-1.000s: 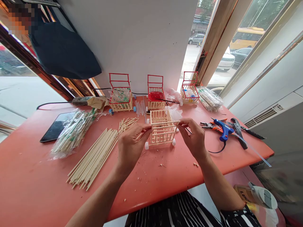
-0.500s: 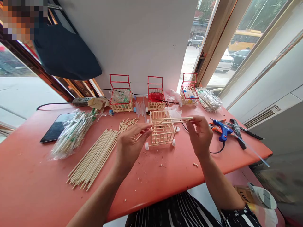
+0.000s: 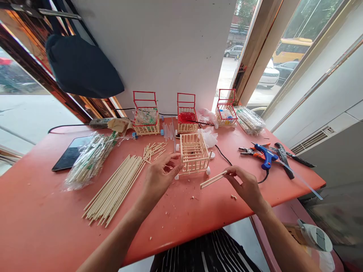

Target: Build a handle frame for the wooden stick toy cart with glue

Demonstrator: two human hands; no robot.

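Note:
A small cart (image 3: 195, 164) made of wooden sticks, with white wheels, stands on the red table. My left hand (image 3: 159, 173) is at its left front corner, thumb and fingers apart and curved; whether the fingertips touch the cart I cannot tell. In front of the cart, to its right, my right hand (image 3: 245, 185) pinches a narrow stick frame (image 3: 212, 180) of two nearly parallel sticks by one end. The frame's other end points left, above the table.
Long sticks (image 3: 115, 190) and short pieces (image 3: 153, 150) lie left. Three finished carts with red handles, one a middle cart (image 3: 186, 117), line the wall. A blue glue gun (image 3: 266, 156) and pliers (image 3: 248, 151) lie right. Bagged sticks (image 3: 87, 158) overlap a tablet (image 3: 66, 156).
My right hand has brought the stick frame from above the cart down and toward me, tilting it. My left hand has shifted slightly lower, its fingers spreading.

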